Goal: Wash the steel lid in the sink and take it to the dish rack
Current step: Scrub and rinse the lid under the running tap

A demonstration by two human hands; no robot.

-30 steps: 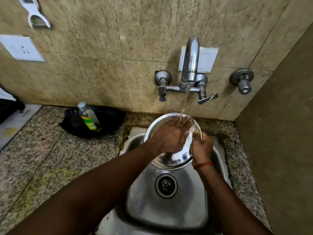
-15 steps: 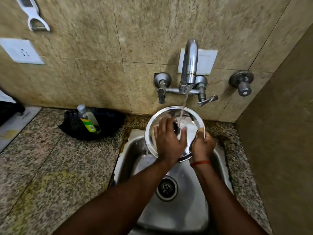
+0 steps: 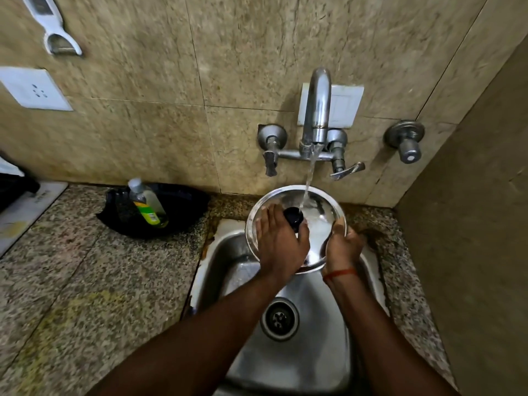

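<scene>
While water runs from the tap (image 3: 316,110), the lid (image 3: 320,212) tilts above the sink (image 3: 300,364). Right hand (image 3: 341,247) grips its rim; left hand (image 3: 281,242) lies flat against it, fingers spread beside the knob (image 3: 293,215).

Both forearms are bare from the bottom edge of the view up to the hands, with no sleeves in sight. The left hand (image 3: 281,242) carries no ring, band or watch. The right hand (image 3: 341,248) has a thin orange-red thread (image 3: 340,273) tied round its wrist, sitting just below the hand. The fingernails look short and unpainted.
</scene>
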